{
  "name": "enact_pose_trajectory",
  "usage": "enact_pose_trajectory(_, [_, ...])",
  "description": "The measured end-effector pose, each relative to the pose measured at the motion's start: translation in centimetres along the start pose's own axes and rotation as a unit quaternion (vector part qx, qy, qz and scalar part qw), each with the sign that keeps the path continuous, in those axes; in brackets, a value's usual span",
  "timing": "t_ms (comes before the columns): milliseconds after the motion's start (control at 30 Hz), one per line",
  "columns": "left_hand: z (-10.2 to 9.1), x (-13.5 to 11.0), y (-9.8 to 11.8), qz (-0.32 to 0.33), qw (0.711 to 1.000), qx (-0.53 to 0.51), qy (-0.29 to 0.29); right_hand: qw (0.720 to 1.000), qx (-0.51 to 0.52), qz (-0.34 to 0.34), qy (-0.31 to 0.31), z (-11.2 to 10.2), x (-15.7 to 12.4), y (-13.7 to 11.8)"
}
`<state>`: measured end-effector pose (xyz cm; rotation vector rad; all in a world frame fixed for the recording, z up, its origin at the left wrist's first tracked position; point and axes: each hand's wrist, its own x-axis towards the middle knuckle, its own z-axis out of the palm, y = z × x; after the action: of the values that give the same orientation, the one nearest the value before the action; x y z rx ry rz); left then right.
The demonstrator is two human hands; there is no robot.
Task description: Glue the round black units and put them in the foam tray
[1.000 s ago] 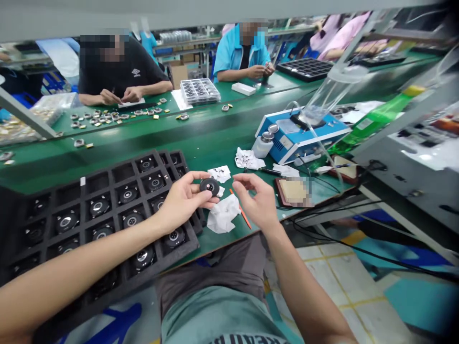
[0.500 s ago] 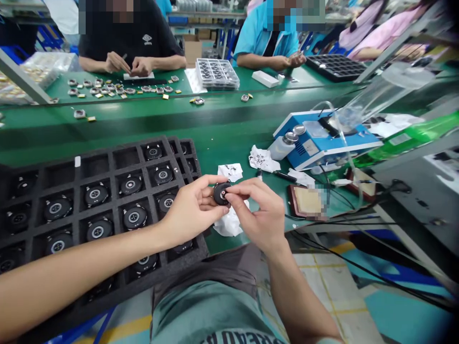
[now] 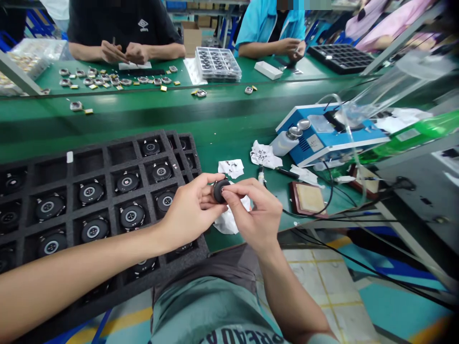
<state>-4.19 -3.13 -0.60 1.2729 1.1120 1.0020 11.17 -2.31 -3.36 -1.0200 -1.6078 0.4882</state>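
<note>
A round black smartwatch case [image 3: 218, 191] is gripped at its edge by my left hand [image 3: 188, 208], thumb below and fingers curled behind. My right hand [image 3: 257, 210] has its thumb and index finger pinched against the back of the case. Whatever tiny piece may be between those fingertips is hidden. Beneath the hands lies a crumpled white tissue [image 3: 226, 222]. To the left, a black foam tray [image 3: 122, 152] carries several similar round watch cases [image 3: 132, 216] in its compartments, some of them covered by my left forearm.
Right of my hands are a brown-framed sponge pad [image 3: 310, 197], a black-handled tool with a cable [image 3: 261, 174], tissues with dark bits [image 3: 264, 155], a dispenser bottle [image 3: 286, 141] and a blue machine [image 3: 324, 134]. Across the bench, co-workers handle small parts near a clear compartment box [image 3: 218, 64].
The watch case has tilted slightly in my left hand, showing less of its back. My right fingertips stay against it. The head view has shifted a little, and co-workers' hands have moved.
</note>
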Motion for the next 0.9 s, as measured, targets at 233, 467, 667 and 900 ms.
enact_pose_trajectory(233, [0.06, 0.09, -0.2, -0.007, 1.0, 0.015, 0.025, 1.0, 0.009, -0.006, -0.006, 0.62, -0.33, 0.49])
enact_pose_trajectory(467, [-0.02, 0.09, -0.11, -0.007, 0.999, 0.025, 0.024, 0.999, 0.033, -0.004, -0.014, 0.91, -0.58, 0.76])
enact_pose_trajectory(667, [-0.02, 0.13, -0.12, 0.004, 1.0, 0.022, 0.016, 0.999, 0.031, 0.007, 0.018, 0.66, -0.7, 0.82])
enact_pose_trajectory(900, [-0.02, 0.0, -0.15, 0.005, 0.999, 0.048, 0.007, 0.989, -0.116, -0.064, -0.058, 0.1, 0.15, 0.49])
